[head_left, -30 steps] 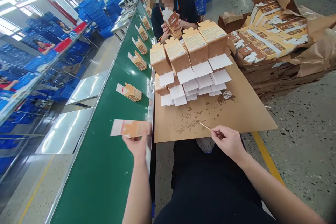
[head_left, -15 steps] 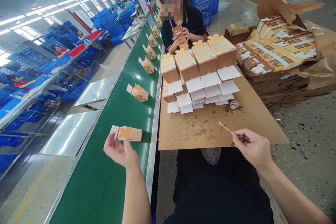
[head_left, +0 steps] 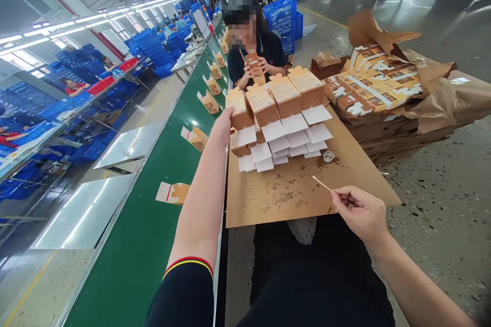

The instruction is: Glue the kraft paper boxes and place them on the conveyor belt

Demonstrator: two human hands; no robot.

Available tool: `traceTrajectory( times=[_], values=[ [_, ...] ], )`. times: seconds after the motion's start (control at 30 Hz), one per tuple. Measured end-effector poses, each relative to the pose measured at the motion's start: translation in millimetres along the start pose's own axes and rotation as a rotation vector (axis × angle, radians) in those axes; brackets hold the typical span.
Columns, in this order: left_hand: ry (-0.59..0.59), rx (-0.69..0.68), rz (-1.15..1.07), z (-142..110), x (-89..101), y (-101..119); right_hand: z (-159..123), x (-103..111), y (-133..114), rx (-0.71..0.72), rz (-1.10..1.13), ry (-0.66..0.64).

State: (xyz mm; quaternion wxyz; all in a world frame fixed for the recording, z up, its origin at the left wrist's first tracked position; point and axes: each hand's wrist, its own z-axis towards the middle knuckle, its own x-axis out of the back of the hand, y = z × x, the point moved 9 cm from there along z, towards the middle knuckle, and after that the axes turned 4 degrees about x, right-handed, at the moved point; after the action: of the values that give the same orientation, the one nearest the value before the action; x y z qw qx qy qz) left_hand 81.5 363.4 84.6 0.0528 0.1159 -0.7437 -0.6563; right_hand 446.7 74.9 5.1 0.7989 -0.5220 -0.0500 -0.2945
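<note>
Resting against the leftmost upper carton (head_left: 242,120) of a stack at the centre of the frame, the left hand (head_left: 222,126) is partly hidden by its own forearm; whether its fingers are closed on the carton cannot be told. At right of centre, a thin white-tipped stick (head_left: 321,183) is pinched between the thumb and fingers of the right hand (head_left: 358,212), its tip directed to the upper left; contact with the brown worktop (head_left: 240,214) cannot be confirmed. The stack is carried on that worktop, its white flaps (head_left: 272,130) projected toward the viewer. Dark wet marks (head_left: 282,195) are noted below the stack, and a small clear dish (head_left: 329,157) is found to its lower right. At left of centre, a row of cartons (head_left: 195,139) is borne by a green belt (head_left: 126,255), the nearest partly covered by the left forearm. At upper centre, a brown carton (head_left: 253,64) is held by a co-worker (head_left: 275,51).
</note>
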Motion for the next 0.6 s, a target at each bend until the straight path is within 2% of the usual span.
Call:
traceTrajectory(
  times=[0.07,0.1,0.2,0.27,0.33,0.43,0.5,0.6],
  values=[
    [0.026,0.068,-0.057,-16,10.6,0,0,3,4,-0.013,-0.019,0.004],
    [0.037,0.044,-0.102,-28,18.4,4,0,5,6,-0.022,-0.029,0.001],
    [-0.016,-0.193,-0.218,-83,43.0,22,8,13,19,-0.070,-0.067,-0.003],
    [-0.085,-0.301,-0.241,-129,58.5,14,22,23,34,-0.122,-0.126,0.005],
    [-0.111,-0.230,-0.211,-167,72.3,-24,43,29,50,-0.171,-0.228,-0.020],
    [-0.067,0.017,-0.165,-208,87.6,-111,78,20,70,-0.196,-0.392,-0.171],
    [-0.010,0.117,-0.147,-224,92.8,-161,96,6,78,-0.180,-0.466,-0.278],
    [0.028,0.164,-0.105,-233,90.9,-206,110,-13,81,-0.136,-0.513,-0.364]
  ],
)
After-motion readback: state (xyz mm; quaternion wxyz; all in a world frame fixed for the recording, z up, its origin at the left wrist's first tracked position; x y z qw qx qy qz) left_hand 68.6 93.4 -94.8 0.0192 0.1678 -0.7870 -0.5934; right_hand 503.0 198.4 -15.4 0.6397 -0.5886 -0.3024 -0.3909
